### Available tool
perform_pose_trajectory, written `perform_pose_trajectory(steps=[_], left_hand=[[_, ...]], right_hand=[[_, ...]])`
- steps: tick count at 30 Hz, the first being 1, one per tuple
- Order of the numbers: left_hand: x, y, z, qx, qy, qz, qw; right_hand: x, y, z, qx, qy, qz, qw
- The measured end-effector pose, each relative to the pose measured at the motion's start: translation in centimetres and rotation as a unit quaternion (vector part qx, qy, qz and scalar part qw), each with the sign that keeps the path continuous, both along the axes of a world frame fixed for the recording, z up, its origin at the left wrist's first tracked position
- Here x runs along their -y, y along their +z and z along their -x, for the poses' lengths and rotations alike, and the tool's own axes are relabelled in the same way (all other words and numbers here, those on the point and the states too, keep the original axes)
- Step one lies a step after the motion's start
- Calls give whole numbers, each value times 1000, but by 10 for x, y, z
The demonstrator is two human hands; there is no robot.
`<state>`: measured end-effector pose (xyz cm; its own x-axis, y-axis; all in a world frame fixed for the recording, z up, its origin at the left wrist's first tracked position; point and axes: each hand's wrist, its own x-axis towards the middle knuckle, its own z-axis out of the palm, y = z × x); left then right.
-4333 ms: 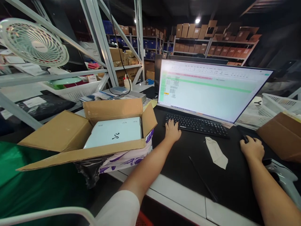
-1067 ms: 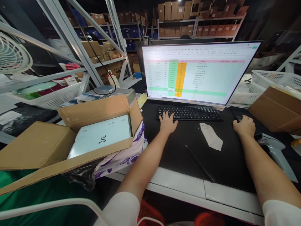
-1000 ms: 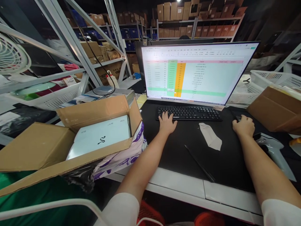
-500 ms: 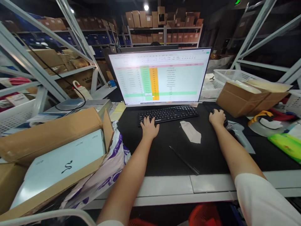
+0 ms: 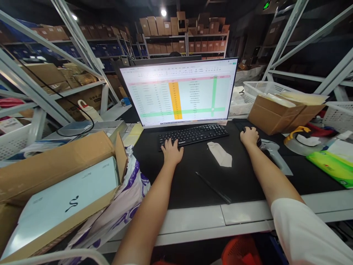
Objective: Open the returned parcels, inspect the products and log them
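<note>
My left hand (image 5: 172, 152) rests with fingers spread on the lower left keys of a black keyboard (image 5: 195, 134). Over to the right, my right hand (image 5: 249, 137) is wrapped round a dark computer mouse (image 5: 258, 142), most of it hidden under the palm. Behind the keyboard stands a monitor (image 5: 154, 92) with a spreadsheet on it; one column is orange, and a green row and a green column cross on the right of the sheet. A grey handheld scanner (image 5: 275, 154) lies beside my right wrist. A folded white paper (image 5: 220, 154) is on the black mat between my hands.
At left, an open cardboard box (image 5: 55, 162) holds a pale blue box (image 5: 74, 195), with a white and purple plastic bag (image 5: 129, 191) against it. A brown carton (image 5: 271, 114), a tape roll (image 5: 300, 142) and a green packet (image 5: 331, 165) sit at right. A thin dark strip (image 5: 213, 187) lies in front.
The green column on the screen has moved from beside the orange column to the far right. My view has shifted slightly to the right; both hands stay at the keyboard and mouse.
</note>
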<state>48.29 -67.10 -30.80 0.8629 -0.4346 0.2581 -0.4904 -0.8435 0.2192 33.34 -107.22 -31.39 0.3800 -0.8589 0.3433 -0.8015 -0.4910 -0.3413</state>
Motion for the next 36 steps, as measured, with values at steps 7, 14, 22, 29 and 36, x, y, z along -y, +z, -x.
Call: perform_pose_trajectory(steps=[7, 14, 22, 29, 36], left_hand=[[0, 0, 0, -5, -1, -3, 1000], [0, 0, 0, -7, 3, -7, 1000], [0, -1, -1, -3, 2, -4, 1000], [0, 0, 0, -7, 3, -4, 1000], [0, -1, -1, -5, -2, 4, 1000]], right_hand=[[0, -1, 0, 0, 8, 1, 1000], [2, -3, -1, 2, 7, 0, 1000], [2, -2, -1, 2, 9, 1, 1000], [4, -3, -1, 5, 10, 0, 1000], [3, -3, 0, 7, 16, -1, 1000]])
